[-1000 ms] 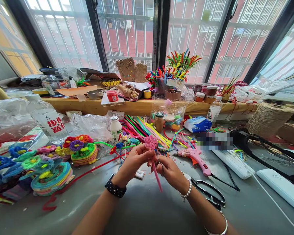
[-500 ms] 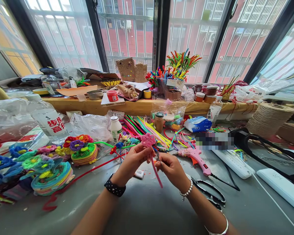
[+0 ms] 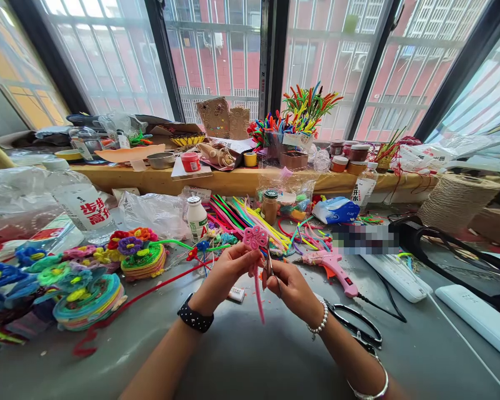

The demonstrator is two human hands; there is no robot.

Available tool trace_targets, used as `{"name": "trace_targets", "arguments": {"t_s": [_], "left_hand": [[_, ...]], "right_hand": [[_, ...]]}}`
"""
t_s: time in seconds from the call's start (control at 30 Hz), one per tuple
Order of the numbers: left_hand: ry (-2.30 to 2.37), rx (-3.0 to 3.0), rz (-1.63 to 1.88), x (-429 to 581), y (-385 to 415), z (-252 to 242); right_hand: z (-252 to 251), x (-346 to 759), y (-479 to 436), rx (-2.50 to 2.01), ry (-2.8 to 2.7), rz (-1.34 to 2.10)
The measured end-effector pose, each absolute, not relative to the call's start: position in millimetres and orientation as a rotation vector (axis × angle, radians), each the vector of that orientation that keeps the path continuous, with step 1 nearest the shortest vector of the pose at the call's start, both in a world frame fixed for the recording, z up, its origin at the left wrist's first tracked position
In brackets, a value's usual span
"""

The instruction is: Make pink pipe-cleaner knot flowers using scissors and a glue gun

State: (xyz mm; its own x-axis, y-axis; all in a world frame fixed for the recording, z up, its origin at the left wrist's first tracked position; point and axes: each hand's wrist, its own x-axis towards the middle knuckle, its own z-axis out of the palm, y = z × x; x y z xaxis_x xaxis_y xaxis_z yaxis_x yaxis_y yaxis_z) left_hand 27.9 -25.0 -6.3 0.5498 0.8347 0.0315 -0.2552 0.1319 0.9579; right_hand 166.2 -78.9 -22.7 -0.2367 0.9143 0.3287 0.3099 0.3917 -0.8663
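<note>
My left hand (image 3: pixel 232 270), wearing a black dotted watch band, pinches a pink pipe-cleaner flower (image 3: pixel 255 237) by its underside. A pink pipe-cleaner tail (image 3: pixel 259 294) hangs down from it between my hands. My right hand (image 3: pixel 292 288) grips small metal scissors (image 3: pixel 269 263), their blades pointing up along the flower's right edge. Whether the blades touch the flower, I cannot tell. Behind my hands lies a bundle of coloured pipe cleaners (image 3: pixel 229 215). A pink glue gun (image 3: pixel 335 272) and large black-handled scissors (image 3: pixel 358 325) rest to the right.
Pipe-cleaner flowers on coiled bases (image 3: pixel 89 303) crowd the left side. A milk bottle (image 3: pixel 196 218) and a brown jar (image 3: pixel 269 207) stand behind my hands. A power strip (image 3: pixel 400 278) and a twine spool (image 3: pixel 460 203) are at the right. A wooden ledge (image 3: pixel 233 183) runs along the windows.
The flower has shifted slightly right and down. The scissors have turned upright beside it, with the blades now plainly seen, and the pink tail hangs straighter.
</note>
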Motion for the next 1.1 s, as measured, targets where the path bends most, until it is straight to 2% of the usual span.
{"name": "trace_targets", "arguments": {"t_s": [1.1], "left_hand": [[0.651,1.171,0.889,29.6,-25.9,-3.9]], "right_hand": [[-20.9,164.1,-79.6,-1.138,-1.684,0.793]]}}
